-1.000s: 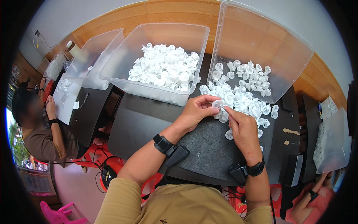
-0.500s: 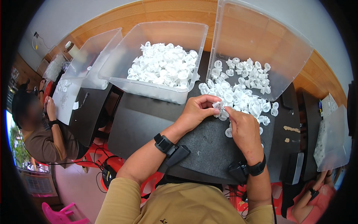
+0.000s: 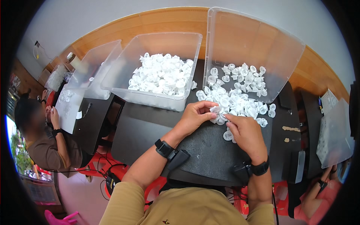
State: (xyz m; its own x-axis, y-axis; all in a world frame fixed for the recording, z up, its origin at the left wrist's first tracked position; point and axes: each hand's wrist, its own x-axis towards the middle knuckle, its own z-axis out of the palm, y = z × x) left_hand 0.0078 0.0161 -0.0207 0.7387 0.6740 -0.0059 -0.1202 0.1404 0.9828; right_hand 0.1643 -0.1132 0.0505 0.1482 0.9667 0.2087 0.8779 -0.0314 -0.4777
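Together, left hand (image 3: 195,117) and right hand (image 3: 244,132) fingers pinch one small white cap (image 3: 216,110) beside the clear bin (image 3: 157,67).

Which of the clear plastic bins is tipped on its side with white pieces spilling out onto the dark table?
The right bin, just beyond both hands. It is tilted open toward the person; the middle bin stands upright, pieces inside.

Small white piece (image 3: 216,110) mostly hidden between fingertips of hands; shape too small to tell.
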